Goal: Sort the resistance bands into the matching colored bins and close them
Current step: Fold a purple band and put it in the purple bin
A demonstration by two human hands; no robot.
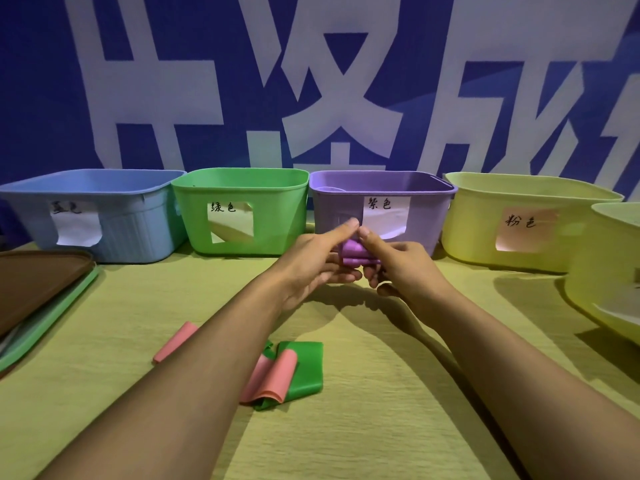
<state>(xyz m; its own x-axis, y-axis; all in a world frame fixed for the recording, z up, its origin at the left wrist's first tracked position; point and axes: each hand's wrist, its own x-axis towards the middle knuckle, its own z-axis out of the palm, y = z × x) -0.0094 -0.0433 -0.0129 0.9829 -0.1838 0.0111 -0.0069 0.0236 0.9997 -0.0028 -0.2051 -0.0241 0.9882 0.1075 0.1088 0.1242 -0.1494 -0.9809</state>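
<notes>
- Yellow-green counter (381,410) under a blue wall: you hold a folded purple band (353,252) before the purple bin (346,209), fingers of your left hand (311,261) and right hand (398,265) pinching it.
- Pink bands (175,342) and a green band (308,368) lie unsorted.
- Bins stand open; lids (38,285) wait left.

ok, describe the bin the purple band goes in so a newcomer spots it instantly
Along the blue wall stands a row of open bins on the table. The purple bin is third from the left, between the green bin and a yellow bin. It is the only purple one, directly behind both hands holding the purple band.
</notes>
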